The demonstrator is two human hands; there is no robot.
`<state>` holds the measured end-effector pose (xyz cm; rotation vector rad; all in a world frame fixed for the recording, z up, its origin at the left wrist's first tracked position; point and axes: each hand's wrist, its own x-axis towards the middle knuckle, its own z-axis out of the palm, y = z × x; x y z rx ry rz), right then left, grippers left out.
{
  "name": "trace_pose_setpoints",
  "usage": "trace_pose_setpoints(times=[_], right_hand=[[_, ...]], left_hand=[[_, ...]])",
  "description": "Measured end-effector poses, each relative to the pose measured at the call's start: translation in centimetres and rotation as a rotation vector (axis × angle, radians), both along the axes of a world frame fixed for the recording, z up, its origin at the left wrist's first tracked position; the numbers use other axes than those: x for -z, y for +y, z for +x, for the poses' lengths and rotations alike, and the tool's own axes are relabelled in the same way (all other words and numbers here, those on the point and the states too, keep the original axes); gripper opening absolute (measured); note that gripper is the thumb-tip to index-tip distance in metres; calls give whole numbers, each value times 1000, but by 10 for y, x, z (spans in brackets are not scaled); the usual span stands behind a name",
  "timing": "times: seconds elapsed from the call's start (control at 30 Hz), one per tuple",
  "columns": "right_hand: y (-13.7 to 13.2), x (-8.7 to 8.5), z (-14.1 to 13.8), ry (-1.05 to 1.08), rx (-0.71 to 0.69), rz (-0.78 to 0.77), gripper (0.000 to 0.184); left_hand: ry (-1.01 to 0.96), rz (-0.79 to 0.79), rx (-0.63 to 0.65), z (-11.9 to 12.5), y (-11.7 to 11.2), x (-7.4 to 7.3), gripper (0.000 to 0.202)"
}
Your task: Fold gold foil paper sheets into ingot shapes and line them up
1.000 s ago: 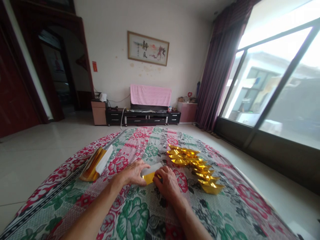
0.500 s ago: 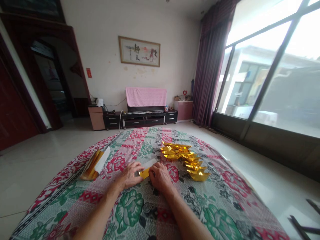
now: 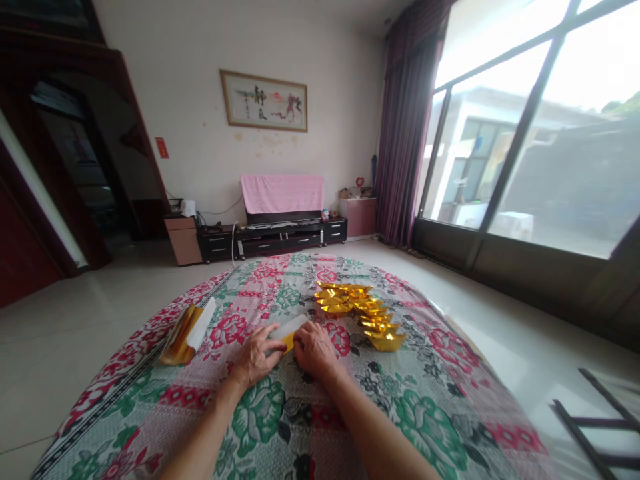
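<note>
A sheet of gold foil paper (image 3: 290, 341), white on its back, lies partly folded on the flowered cloth between my hands. My left hand (image 3: 257, 355) grips its left end, with the thumb and fingers closed on the edge. On the right end, my right hand (image 3: 315, 347) presses with bent fingers, hiding part of the paper. Several folded gold paper ingots (image 3: 385, 339) stand in overlapping rows beyond my right hand. To the left rests a stack of gold foil paper (image 3: 183, 333), curled, with a white side showing.
A round table with a flowered tablecloth (image 3: 260, 413) fills the foreground. Beyond it are a low black cabinet (image 3: 280, 243) and a pink cloth (image 3: 283, 193) draped over something. Dark metal legs (image 3: 595, 423) show at the lower right, below a large window (image 3: 500, 153).
The camera view has turned slightly to the right, so the room and ingots appear shifted left. My left fingers have moved a little along the paper; both hands stay on it.
</note>
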<state>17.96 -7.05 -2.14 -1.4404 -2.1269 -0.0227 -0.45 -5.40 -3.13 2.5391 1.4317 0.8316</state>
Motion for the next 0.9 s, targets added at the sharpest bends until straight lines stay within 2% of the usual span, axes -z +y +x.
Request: trace_pose_setpoints(times=[0.17, 0.33, 0.43, 0.7, 0.9], right_hand=[[-2, 1, -1, 61, -17, 0, 13], [-3, 1, -2, 88, -130, -31, 17], [-2, 0, 0, 113, -152, -51, 18], [4, 2, 3, 160, -144, -101, 23], [6, 5, 3, 179, -152, -102, 23]], left_hand=[[-23, 12, 39, 1, -1, 2, 20], [-60, 41, 59, 1, 3, 7, 19], [-88, 37, 60, -1, 5, 9, 18], [-126, 2, 58, -3, 7, 7, 41], [-113, 6, 27, 0, 6, 7, 26]])
